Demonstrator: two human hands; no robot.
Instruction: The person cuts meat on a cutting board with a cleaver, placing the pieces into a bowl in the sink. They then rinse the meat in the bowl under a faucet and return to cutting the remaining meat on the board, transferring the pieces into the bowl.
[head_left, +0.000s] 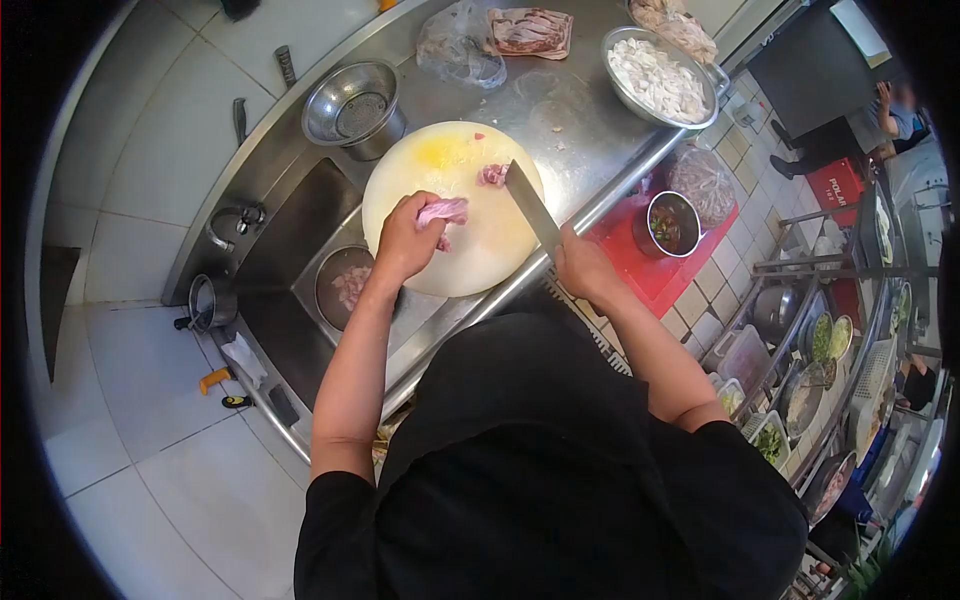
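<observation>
My left hand (405, 238) is closed around a piece of raw pink meat (442, 212) over the left part of a round white cutting board (478, 262). A small scrap of meat shows just below that piece. In my right hand (585, 265), at the board's right edge, is the handle of a cleaver (531, 205). Its wide blade slants up and left across the board. The blade's far end lies beside a small heap of cut meat (492, 175). Left of the board, a metal bowl (328, 285) with meat pieces sits in the sink.
Behind the board are a steel pot with a strainer (352, 103), a plastic bag (462, 45) and packaged meat (531, 33). A colander of pale pieces (657, 82) stands back right. A pot (672, 224) rests on a red surface at right. Shelves and another person (890, 115) are farther right.
</observation>
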